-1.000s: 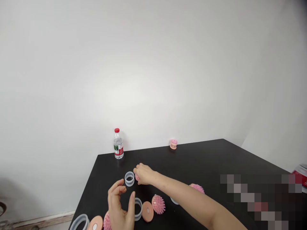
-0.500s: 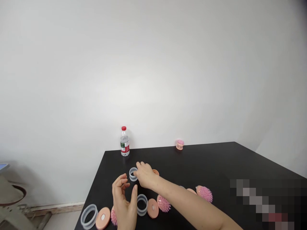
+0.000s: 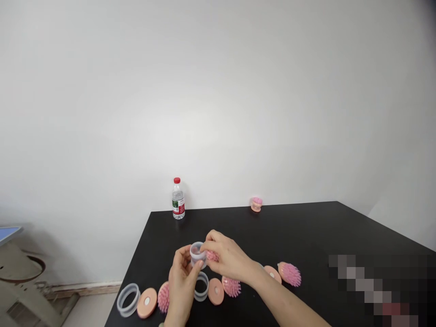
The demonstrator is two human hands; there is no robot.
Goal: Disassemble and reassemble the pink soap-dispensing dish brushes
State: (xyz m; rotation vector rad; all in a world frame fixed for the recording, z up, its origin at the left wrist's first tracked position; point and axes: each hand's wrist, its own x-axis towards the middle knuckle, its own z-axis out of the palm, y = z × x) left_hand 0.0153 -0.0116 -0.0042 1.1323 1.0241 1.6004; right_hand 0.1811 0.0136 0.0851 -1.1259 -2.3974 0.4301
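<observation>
My left hand (image 3: 184, 274) grips a translucent plastic ring (image 3: 198, 256) between thumb and fingers, above the table. My right hand (image 3: 226, 254) is closed round a pink bristled brush head (image 3: 212, 255), close to the ring's right side. Its fingertips reach the ring's rim; whether they press on it I cannot tell. Below, on the table, lie a second translucent ring (image 3: 206, 288), a peach disc (image 3: 216, 291) with a pale centre and another brush head (image 3: 231, 286). Left of my left hand are a larger-looking ring (image 3: 136, 300), a peach disc (image 3: 147, 303) and a brush head (image 3: 164, 297).
On the black table (image 3: 289, 231), a peach disc (image 3: 273, 273) and a brush head (image 3: 289, 274) lie beyond my right forearm. A water bottle (image 3: 178, 202) and an assembled pink brush (image 3: 256, 205) stand at the back by the wall. Pixelation covers the lower right.
My left hand has moved up and right and closed on the translucent ring, which is now lifted. My right hand has moved right and now holds a pink brush head.
</observation>
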